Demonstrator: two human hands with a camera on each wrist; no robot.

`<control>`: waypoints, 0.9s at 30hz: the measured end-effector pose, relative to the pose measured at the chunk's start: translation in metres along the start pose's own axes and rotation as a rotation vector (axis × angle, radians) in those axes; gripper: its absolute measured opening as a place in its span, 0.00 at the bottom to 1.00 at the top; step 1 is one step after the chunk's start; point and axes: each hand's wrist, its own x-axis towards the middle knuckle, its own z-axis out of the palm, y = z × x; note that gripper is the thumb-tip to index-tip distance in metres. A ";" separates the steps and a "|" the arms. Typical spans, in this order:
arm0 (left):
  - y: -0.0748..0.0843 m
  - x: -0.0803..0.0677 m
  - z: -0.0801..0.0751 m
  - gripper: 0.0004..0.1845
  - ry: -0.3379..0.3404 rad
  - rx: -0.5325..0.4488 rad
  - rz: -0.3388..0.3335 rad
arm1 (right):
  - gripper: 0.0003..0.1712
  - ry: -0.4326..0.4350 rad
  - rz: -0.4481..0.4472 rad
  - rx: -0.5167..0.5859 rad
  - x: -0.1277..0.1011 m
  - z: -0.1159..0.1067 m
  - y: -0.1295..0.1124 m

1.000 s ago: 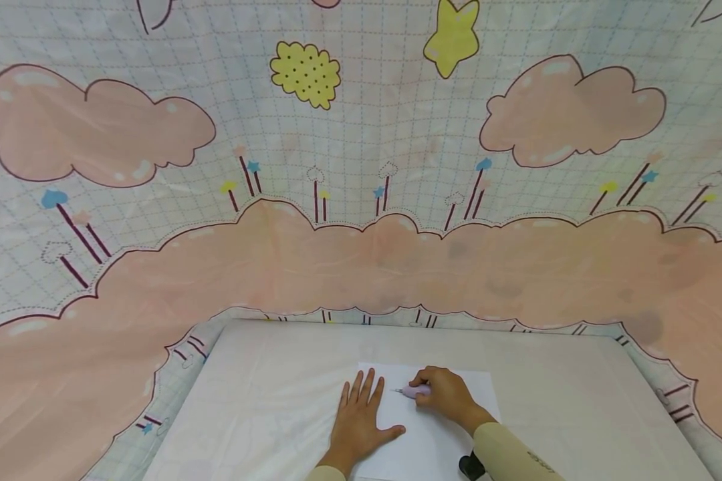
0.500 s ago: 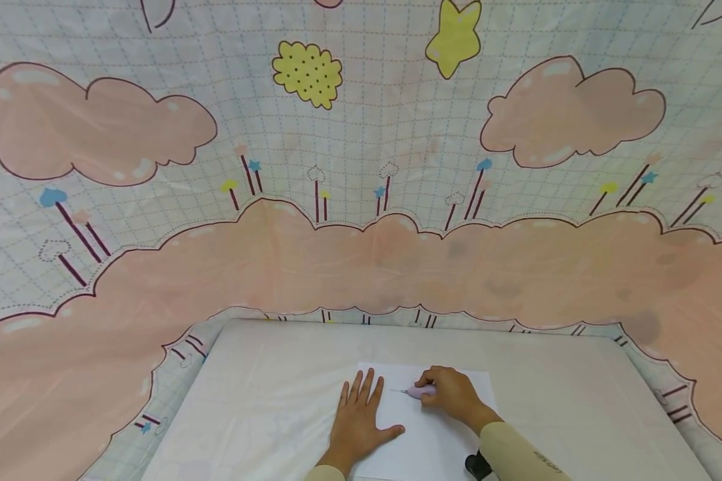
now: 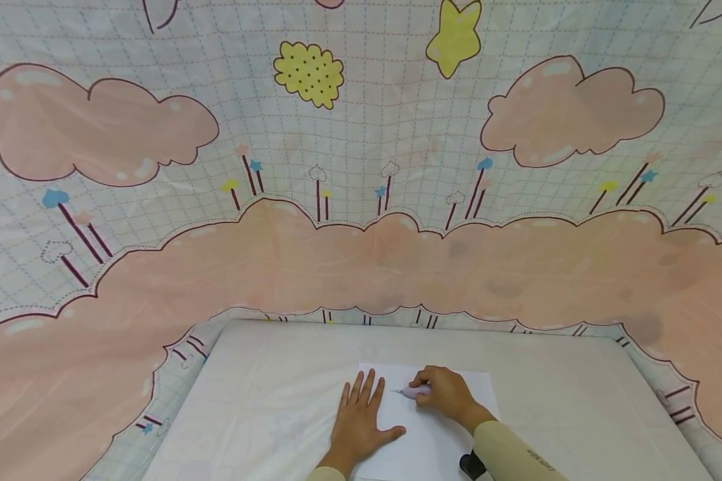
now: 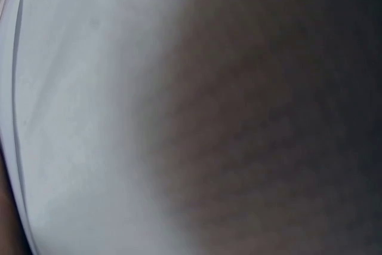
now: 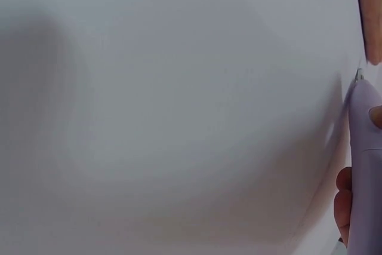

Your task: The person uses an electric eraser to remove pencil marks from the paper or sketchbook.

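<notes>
Head view: the left hand [image 3: 361, 417] lies flat with fingers spread on the white paper sheet [image 3: 442, 441], pinning that light, limp, easily creased sheet, while the right hand [image 3: 448, 395] pinches a lilac pen [image 3: 414, 391], its tip pointing left toward the left fingers. Left wrist view: blurred, nothing can be judged. Right wrist view: the pen [image 5: 364, 165] is rigid and light, held low on its barrel by fingers [image 5: 344, 204], tip on the sheet [image 5: 179, 117] just ahead of the grip.

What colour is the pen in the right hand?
Pale lilac pen, held in the right hand; clearest in the right wrist view.

Nothing here can be read: small dark lettering on my right sleeve [image 3: 539, 456] is too blurred to make out.
</notes>
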 end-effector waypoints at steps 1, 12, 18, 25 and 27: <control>0.000 0.000 0.000 0.59 -0.003 0.002 -0.001 | 0.11 -0.002 0.000 0.002 0.000 0.000 0.000; 0.000 0.000 0.000 0.59 0.005 0.006 0.000 | 0.11 -0.004 0.017 -0.016 -0.005 -0.006 0.003; 0.001 0.001 0.001 0.59 0.010 -0.008 -0.003 | 0.11 -0.001 -0.004 -0.003 -0.001 -0.003 0.004; 0.001 0.002 0.002 0.58 0.021 -0.007 -0.008 | 0.11 -0.012 -0.014 0.006 0.005 -0.003 0.003; 0.002 0.002 0.002 0.59 0.023 -0.008 -0.009 | 0.11 -0.016 -0.020 0.007 0.007 -0.002 0.002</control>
